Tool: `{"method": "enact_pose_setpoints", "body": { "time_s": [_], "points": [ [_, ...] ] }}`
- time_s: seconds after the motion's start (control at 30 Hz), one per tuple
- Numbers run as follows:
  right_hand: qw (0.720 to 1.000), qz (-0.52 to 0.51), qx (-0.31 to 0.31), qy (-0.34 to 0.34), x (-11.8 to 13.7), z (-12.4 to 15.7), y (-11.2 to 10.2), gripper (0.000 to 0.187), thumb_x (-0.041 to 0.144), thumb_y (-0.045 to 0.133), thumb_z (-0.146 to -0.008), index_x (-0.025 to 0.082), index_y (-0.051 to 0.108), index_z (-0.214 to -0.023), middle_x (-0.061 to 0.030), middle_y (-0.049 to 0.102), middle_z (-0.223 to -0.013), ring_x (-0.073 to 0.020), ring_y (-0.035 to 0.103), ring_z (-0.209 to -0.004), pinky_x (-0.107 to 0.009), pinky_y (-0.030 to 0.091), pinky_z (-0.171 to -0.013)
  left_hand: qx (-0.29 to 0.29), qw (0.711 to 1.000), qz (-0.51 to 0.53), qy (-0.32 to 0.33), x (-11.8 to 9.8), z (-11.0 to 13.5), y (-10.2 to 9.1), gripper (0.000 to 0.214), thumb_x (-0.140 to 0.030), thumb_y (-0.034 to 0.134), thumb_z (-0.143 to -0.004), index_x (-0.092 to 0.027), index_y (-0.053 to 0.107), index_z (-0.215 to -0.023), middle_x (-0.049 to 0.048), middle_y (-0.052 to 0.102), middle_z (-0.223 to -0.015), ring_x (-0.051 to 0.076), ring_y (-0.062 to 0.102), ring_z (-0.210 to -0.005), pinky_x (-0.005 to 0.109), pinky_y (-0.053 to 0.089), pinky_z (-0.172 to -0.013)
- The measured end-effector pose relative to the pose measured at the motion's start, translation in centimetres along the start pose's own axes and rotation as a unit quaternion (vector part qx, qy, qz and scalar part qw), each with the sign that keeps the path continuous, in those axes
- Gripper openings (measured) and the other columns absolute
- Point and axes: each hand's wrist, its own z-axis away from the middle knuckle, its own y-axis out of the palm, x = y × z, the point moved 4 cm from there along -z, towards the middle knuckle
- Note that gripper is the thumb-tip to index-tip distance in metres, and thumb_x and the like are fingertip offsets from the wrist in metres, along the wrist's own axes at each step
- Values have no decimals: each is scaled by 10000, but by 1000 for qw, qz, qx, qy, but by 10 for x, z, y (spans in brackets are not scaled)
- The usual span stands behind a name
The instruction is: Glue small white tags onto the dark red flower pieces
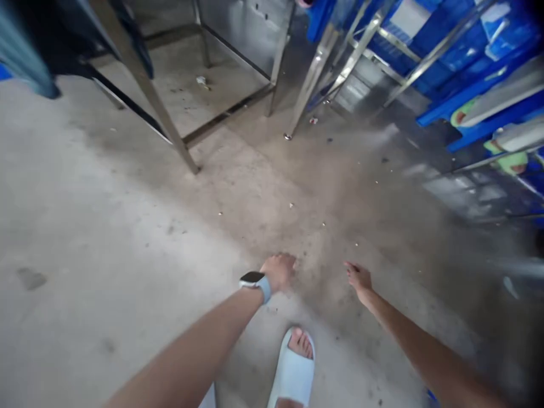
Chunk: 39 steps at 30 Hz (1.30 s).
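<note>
My left hand (279, 272) hangs over the concrete floor (170, 238), back upward, wearing a watch (254, 279) with a pale blue band at the wrist. Its fingers are smeared by motion and partly turned away, and no held thing shows. To the right, my right hand (359, 279) is apart from it, fingers stretched loosely inward, with nothing visible in them. Below and between the hands, a foot in a pale blue slide sandal (295, 368) stands on the floor.
A metal table frame (229, 113) stands at the upper left, with dark and teal cloth (34, 51) beside it. At the upper right are metal legs (312, 82), blue plastic crates (450, 51) and blurred light-green and white items (508, 156). Small bits of debris (291, 205) dot the floor.
</note>
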Motion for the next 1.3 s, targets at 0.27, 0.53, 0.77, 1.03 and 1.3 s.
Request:
{"method": "enact_pose_setpoints", "body": {
  "time_s": [0.27,0.53,0.77,1.03,1.3],
  "points": [
    [985,89,-144,-17,-78,-129,-17,338,365,680,-1026,166,638,-1296,-103,670,-1272,-258,691,-1080,-466,608,-910,-153,984,-59,67,-22,-200,16,435,-236,618,-1004,-174,539,-1427,137,569,-1445,284,576,-1329,518,530,-1092],
    [981,106,-154,-46,-95,-158,5,325,362,677,-1029,163,642,-1284,-97,682,-1241,-245,701,-1044,-448,617,-886,-141,978,-105,117,-32,-257,17,334,-280,622,-1006,-156,614,-1316,117,629,-1347,263,615,-1252,527,509,-1096],
    [977,111,-173,-56,-103,-160,6,319,366,675,-1030,161,646,-1273,-94,686,-1225,-238,704,-1026,-438,620,-873,-87,981,-108,135,-40,-268,8,204,-306,638,-995,-144,681,-1110,89,676,-1210,239,634,-1173,520,487,-1096],
    [976,116,-171,-67,-111,-153,-2,319,365,672,-1033,161,643,-1276,-92,686,-1217,-231,706,-1007,-424,626,-852,-38,995,-17,92,-32,-258,-5,206,-317,637,-1003,-123,678,-1058,72,703,-1071,193,685,-1008,422,582,-942],
    [973,134,-164,-87,-113,-149,-3,307,363,675,-1030,159,649,-1258,-87,691,-1193,-229,705,-996,-423,621,-851,-132,979,138,-71,114,-155,-113,152,-221,655,-981,-128,688,-1096,70,701,-1113,181,681,-1007,392,596,-918]
  ]
}}
